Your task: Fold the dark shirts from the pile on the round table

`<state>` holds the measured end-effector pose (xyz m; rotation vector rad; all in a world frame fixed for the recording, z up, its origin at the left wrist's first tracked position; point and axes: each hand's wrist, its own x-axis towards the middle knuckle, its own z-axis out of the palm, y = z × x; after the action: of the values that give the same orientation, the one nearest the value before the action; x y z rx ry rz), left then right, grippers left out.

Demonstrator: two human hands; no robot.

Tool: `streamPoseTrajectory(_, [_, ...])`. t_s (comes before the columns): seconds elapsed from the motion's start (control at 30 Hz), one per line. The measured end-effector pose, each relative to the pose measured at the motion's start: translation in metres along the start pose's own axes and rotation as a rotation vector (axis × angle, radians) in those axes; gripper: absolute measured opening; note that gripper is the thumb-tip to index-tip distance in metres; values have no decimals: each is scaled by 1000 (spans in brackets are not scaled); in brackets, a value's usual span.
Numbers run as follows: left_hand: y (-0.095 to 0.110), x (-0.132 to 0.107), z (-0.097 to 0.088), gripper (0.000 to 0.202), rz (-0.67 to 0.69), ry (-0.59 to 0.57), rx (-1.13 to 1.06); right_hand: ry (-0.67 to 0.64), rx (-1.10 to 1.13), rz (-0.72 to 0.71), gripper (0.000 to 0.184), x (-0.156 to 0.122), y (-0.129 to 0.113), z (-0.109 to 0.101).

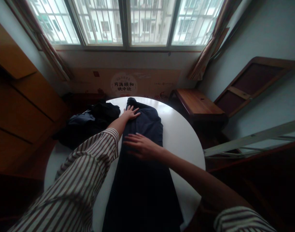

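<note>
A long dark navy garment [142, 183] lies lengthwise down the middle of a round white table [183, 151]. My left hand [130, 113], in a brown-striped sleeve [89, 161], rests flat on the garment's far part with its fingers spread. My right hand [140, 146] lies palm down across the garment's middle, reaching in from the right. Neither hand grips anything. A heap of dark clothing [89, 124] sits on the table's left side, close to my left forearm.
Wooden cabinets [24, 106] stand on the left. A wooden bench [198, 103] sits at the far right of the table, below a barred window [125, 22] and a printed cardboard panel [124, 83]. A pale ladder-like frame [251, 138] crosses the right side.
</note>
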<state>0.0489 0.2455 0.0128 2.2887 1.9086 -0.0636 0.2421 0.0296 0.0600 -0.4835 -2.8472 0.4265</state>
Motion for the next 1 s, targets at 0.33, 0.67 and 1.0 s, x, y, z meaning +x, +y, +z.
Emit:
streamPoseTrajectory(0.33, [0,-2,1,75,13,19,-15,-166,-7,38,61,-45,6,18])
streamPoseTrajectory(0.67, [49,-32,-36,56,94,204,196,-229,315,-156,65,-123,-125,29])
streamPoseTrajectory(1.0, [39,-290,-7,42,941,153,126,16,16,249,67,-211,-141,43])
